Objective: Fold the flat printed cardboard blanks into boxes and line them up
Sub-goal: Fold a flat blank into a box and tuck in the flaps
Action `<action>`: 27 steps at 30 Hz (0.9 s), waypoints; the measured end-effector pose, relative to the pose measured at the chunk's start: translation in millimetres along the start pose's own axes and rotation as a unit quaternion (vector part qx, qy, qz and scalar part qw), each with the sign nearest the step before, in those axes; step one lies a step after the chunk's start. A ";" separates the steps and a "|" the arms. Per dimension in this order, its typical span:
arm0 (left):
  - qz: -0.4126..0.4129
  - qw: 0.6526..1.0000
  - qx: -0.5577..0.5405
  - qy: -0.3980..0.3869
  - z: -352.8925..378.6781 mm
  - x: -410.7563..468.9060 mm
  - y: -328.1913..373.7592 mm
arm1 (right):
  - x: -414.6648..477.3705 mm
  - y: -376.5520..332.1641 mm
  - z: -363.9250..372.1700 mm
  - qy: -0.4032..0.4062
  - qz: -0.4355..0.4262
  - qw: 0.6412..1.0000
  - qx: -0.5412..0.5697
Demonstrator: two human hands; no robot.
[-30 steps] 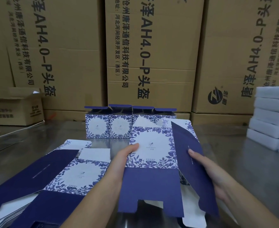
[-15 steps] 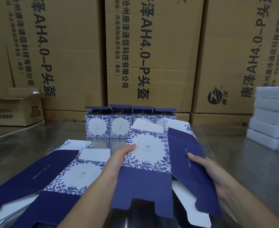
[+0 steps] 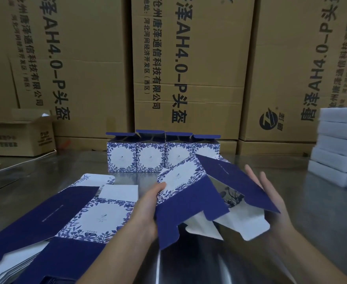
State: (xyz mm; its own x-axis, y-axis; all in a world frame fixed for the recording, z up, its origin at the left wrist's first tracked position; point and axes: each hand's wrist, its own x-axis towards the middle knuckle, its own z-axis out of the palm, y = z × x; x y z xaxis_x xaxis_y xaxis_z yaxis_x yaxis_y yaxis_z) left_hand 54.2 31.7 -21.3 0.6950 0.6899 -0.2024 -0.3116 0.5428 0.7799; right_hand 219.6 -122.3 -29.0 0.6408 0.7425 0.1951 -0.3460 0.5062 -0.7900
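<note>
I have the blank up off the tabletop, in the middle of the view and in front of the finished row. It is half opened into a tube and tilted away to the right. My left hand has its grip closed on the blank's left edge, with the thumb lying on the white floral face and the other fingers hidden behind the card. My right hand has a wide grip: its fingers are straight and point upward against the outer side of the navy panel, and the palm sits under the white bottom flaps. I can see a dark leaf print on the inside wall, and the navy bottom flap hangs loose toward me.

The stack of flat blanks lies on the tabletop at lower left, just beside my left forearm, with the top sheet showing its floral panel and navy flaps. Four folded boxes stand upright behind it in a row, side against side, lids open. The rightmost one is partly hidden by the blank I hold.

Tall brown cartons with black print wall off the back. A small carton sits at far left, and white foam blocks are stacked at far right
</note>
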 end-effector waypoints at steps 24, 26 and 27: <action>0.028 0.991 0.120 -0.048 2.7 9.1 -15.8 | -6.6 19.2 16.6 -0.035 0.102 0.992 -0.063; 0.028 0.991 0.119 -0.047 1.1 9.8 -14.9 | -6.4 18.5 15.3 -0.033 0.114 0.990 -0.070; 0.030 0.991 0.123 -0.051 1.4 9.9 -15.3 | -5.9 19.0 14.1 -0.042 0.116 0.989 -0.083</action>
State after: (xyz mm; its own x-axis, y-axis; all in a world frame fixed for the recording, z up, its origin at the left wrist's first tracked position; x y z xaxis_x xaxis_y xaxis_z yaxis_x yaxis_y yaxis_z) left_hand 66.7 29.6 -34.4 0.7463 0.6580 -0.1001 -0.1951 0.3600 0.9123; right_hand 199.6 -110.9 -37.0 0.4955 0.8677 0.0396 -0.3557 0.2443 -0.9021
